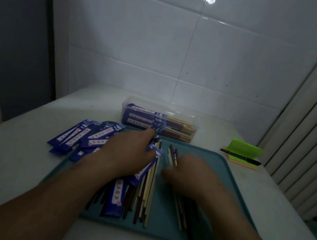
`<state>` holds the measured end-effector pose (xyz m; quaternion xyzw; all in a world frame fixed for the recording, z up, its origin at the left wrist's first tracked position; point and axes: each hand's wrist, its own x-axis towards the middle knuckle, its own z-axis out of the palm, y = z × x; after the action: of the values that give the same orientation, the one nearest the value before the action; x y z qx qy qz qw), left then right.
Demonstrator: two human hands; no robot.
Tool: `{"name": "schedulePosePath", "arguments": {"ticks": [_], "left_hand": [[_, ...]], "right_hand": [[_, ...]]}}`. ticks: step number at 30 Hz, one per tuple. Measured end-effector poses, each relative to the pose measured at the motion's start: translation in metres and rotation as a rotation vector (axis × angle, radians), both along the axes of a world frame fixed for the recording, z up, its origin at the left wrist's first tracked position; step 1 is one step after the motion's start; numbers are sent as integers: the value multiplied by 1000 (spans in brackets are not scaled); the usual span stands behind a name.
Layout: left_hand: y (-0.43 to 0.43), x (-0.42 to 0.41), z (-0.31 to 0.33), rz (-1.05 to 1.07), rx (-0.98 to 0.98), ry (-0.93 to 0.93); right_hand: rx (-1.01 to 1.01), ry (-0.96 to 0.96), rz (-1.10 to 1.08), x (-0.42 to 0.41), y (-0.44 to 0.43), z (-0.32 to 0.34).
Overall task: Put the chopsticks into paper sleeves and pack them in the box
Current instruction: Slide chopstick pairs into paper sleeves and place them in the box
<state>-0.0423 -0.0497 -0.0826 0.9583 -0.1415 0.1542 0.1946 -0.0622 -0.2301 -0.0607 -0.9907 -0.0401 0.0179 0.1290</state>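
Guessing a bit, but the person is working on the sleeving step rather than the packing one. The left hand (129, 152) is gripping a blue paper sleeve (154, 152) over the teal tray (208, 165), with its fingers (148, 135) curling round the sleeve's top end and the thumb pinching from the near side. The right hand (188, 175) is hovering just beside it, over a pair of chopsticks (173, 155) whose tips are poking out past the knuckles. That hand is smeared with blur though, so I can't tell if its fingers are pinching the pair or only passing over it. The loose chopsticks (145, 198) are lying in a bunch on the tray under the left wrist. The spare sleeves (83, 136) are fanning out over the tray's far left corner onto the counter (19, 152). The clear box (159, 120) is sitting just behind the tray and is already holding several sleeved sets lying flat. I'm thinking the next move is calling for the sleeve's mouth to be opened and two matching tips lined up with it. The paper is looking flimsy, so a crooked push is probably going to buckle it.
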Motion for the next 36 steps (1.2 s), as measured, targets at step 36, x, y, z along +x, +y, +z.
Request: {"name": "schedulePosePath", "arguments": {"ticks": [36], "left_hand": [[-7, -3, 11, -225, -170, -21]], "right_hand": [[1535, 26, -1, 30, -8, -21]]}}
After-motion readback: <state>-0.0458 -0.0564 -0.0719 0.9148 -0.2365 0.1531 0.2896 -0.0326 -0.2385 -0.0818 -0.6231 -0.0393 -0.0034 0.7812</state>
